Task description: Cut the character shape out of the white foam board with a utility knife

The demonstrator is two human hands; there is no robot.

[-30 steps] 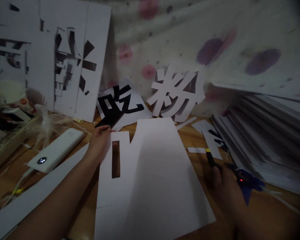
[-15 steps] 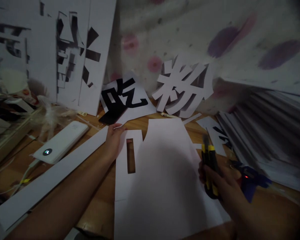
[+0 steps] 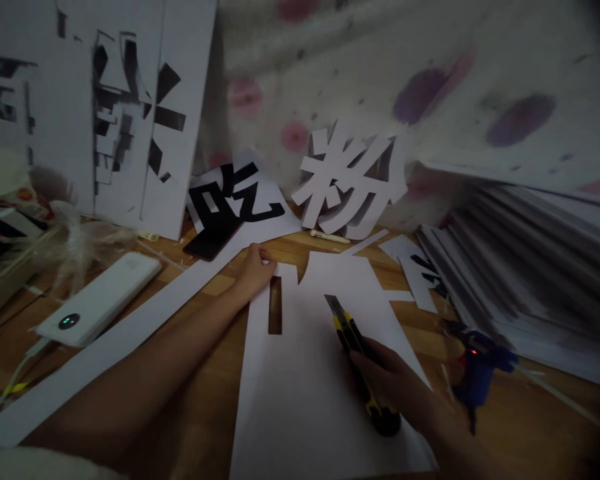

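Observation:
A white foam board sheet [image 3: 300, 393] with a narrow rectangular slot and a notch in its far edge lies in front of me. My left hand [image 3: 255, 272] holds its far left corner, fingers curled at the edge and partly hidden. Over the sheet's right half, my right hand [image 3: 380, 373] grips a black and yellow utility knife [image 3: 355, 343]. The knife's blade is out and points away from me and to the left, towards the slot. Whether the blade touches the sheet I cannot tell.
A long white strip [image 3: 130, 340], a power bank [image 3: 100, 300] and a dark phone [image 3: 213, 241] lie on the left. Behind stand cut white characters [image 3: 353, 180] and a printed sheet [image 3: 275, 230]. At right are a blue glue gun [image 3: 477, 373] and stacked boards [image 3: 520, 267].
My right hand has brought the utility knife leftward, from the sheet's right edge to over it. The sheet has turned slightly, with my left hand still at its corner. The view has shifted a little.

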